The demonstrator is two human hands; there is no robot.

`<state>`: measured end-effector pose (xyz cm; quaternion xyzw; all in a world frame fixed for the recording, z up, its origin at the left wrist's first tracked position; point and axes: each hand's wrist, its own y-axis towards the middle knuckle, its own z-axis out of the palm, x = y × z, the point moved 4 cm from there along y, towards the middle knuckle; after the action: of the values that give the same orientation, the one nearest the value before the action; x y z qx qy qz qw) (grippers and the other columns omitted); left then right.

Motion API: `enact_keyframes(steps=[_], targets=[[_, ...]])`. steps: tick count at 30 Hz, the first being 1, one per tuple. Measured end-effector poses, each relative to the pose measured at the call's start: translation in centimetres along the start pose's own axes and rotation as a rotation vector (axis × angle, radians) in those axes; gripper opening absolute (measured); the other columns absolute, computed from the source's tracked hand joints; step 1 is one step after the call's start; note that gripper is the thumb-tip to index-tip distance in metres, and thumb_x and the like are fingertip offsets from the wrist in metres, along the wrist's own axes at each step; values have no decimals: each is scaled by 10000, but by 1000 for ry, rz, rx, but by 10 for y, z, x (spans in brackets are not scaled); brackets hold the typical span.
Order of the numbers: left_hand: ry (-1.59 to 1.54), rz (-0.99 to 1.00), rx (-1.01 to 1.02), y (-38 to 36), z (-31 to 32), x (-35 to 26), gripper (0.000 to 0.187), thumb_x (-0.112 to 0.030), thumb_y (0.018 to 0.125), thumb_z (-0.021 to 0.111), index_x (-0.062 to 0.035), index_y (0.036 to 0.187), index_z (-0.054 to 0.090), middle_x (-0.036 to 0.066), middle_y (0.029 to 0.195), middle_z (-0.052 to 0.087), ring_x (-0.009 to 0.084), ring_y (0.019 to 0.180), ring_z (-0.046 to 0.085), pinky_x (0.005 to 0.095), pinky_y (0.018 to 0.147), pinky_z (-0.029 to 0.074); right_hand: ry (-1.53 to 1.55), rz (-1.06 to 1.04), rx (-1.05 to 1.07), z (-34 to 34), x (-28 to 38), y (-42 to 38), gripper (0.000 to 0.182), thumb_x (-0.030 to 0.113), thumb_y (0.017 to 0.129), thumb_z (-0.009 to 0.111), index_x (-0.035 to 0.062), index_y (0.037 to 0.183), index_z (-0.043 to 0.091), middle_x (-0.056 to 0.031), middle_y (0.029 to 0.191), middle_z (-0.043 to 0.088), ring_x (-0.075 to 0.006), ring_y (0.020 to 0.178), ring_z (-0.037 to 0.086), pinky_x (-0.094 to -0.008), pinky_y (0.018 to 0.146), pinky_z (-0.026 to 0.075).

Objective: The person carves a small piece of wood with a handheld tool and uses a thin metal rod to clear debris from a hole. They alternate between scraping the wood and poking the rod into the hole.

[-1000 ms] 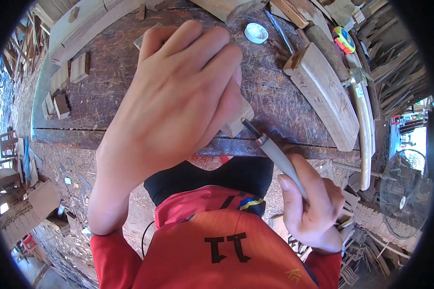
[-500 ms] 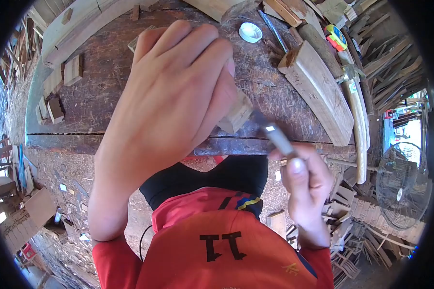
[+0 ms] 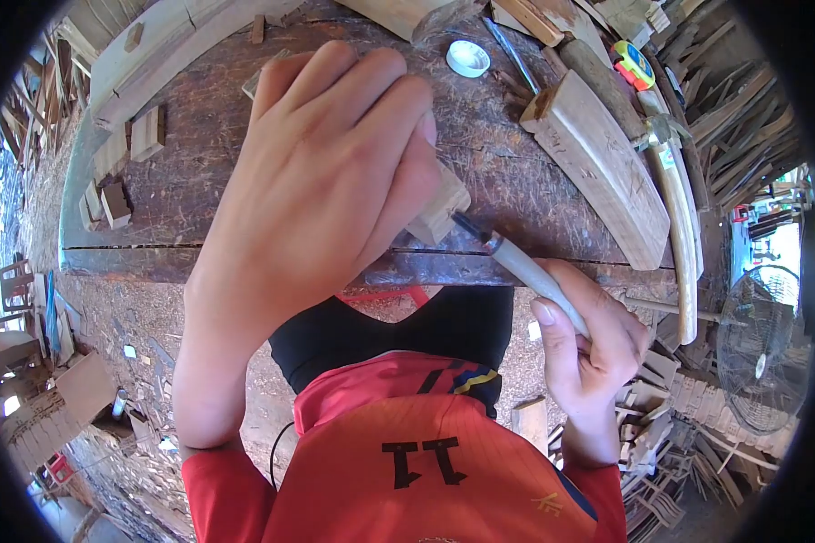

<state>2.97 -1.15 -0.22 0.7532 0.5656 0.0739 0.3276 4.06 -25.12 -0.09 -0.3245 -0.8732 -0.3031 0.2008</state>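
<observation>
left hand stayed clenched around wooden block, right hand grasped grey-handled tool, its earlier blur gone

The bench has room between left hand and obstructing beam.

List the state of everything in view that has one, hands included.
left hand: closed around the wood block
wood block: gripped, one end exposed
right hand: curled around the grey-handled tool
grey-handled tool: held, tip at the block's end
white cap: lying, apparently hollow side up
tape measure: no drawn-out blade visible
bench: scratched
fan: running or not, unclear
</observation>
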Motion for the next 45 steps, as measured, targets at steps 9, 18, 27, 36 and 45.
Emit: enact_keyframes(steps=[9, 18, 27, 36, 45], targets=[[-16, 26, 2, 0, 2, 3, 90, -133, 967, 554, -44, 952, 557, 126, 922, 485, 349, 895, 467, 427, 853, 357, -160, -139, 29, -4, 3, 6, 312, 100, 907, 822, -34, 1180, 754, -134, 917, 792, -233, 661, 737, -340, 599, 572], [-4, 31, -9, 0, 0, -1, 93, -136, 971, 550, -45, 956, 561, 127, 920, 495, 348, 890, 473, 426, 851, 357, 598, 564, 181, 9, -15, -11, 277, 229, 1072, 658, -18, 1178, 723, -67, 932, 776, -93, 651, 568, -257, 632, 467], [14, 4, 38, 4, -3, -4, 128, -139, 965, 526, -33, 914, 574, 140, 920, 509, 355, 901, 489, 435, 876, 369, -327, 75, -434, -51, -19, 27, 265, 187, 1025, 694, -5, 1200, 746, -156, 1070, 758, -239, 973, 715, -357, 878, 536], [29, 1, 36, 4, -4, -7, 90, -126, 951, 576, -39, 930, 573, 135, 932, 543, 355, 904, 518, 462, 863, 380, -589, 3, -188, -65, -37, 57, 534, 437, 887, 818, 95, 1281, 701, -144, 1193, 656, -353, 1116, 642, -448, 981, 470], [26, -3, 23, 7, -5, -11, 85, -115, 956, 565, -37, 923, 572, 133, 904, 532, 359, 902, 521, 469, 873, 382, -337, -5, -230, -63, -50, 57, 594, 340, 817, 895, 53, 1298, 696, -147, 1187, 685, -309, 1087, 696, -415, 949, 538]])
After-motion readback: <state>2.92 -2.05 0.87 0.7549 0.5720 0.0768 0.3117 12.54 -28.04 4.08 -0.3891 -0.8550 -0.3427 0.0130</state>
